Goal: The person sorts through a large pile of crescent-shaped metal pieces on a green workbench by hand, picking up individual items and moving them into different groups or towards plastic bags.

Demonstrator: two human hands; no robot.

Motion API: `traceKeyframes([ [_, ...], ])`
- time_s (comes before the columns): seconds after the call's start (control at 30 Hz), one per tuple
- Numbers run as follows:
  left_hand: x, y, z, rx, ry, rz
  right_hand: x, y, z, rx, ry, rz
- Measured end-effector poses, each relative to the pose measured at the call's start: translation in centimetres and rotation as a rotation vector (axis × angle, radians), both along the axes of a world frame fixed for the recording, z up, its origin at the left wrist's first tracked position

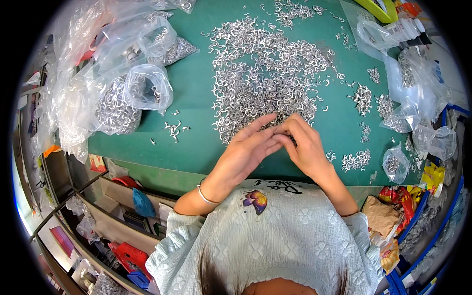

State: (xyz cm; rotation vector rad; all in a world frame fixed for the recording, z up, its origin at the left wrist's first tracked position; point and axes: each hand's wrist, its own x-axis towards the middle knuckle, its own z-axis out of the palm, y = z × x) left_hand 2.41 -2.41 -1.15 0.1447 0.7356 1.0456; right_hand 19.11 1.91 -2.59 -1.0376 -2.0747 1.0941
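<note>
Evidently, small silver metal rings (282, 129) are pinched between the fingertips of the left hand (246, 152) and right hand (306, 147), fingers narrowed for fine grip; the loose ring pile (260, 73) is spread just beyond, within reach.

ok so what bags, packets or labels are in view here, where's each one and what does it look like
Clear plastic bags: far left of the green table, crumpled, some filled with small silver metal rings.
Clear bags on the right: right table edge, crumpled, a few rings inside.
Small clear bag: near right edge, rings inside.
Yellow packet: off the right edge, crinkled.
Red and yellow wrappers: below it, crumpled.
Blue bag: lower-left shelf.
</note>
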Motion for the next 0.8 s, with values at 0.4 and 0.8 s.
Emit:
traceKeyframes([
  [0.4,-1.3,3.0,-1.8,0.51,1.088,-0.043,2.1,3.2,-2.3,-1.249,1.091,-0.198],
  [0.8,-2.3,7.1,-5.0,0.857,1.806,-0.171,4.4,5.0,-2.6,-1.12,1.232,-0.198],
])
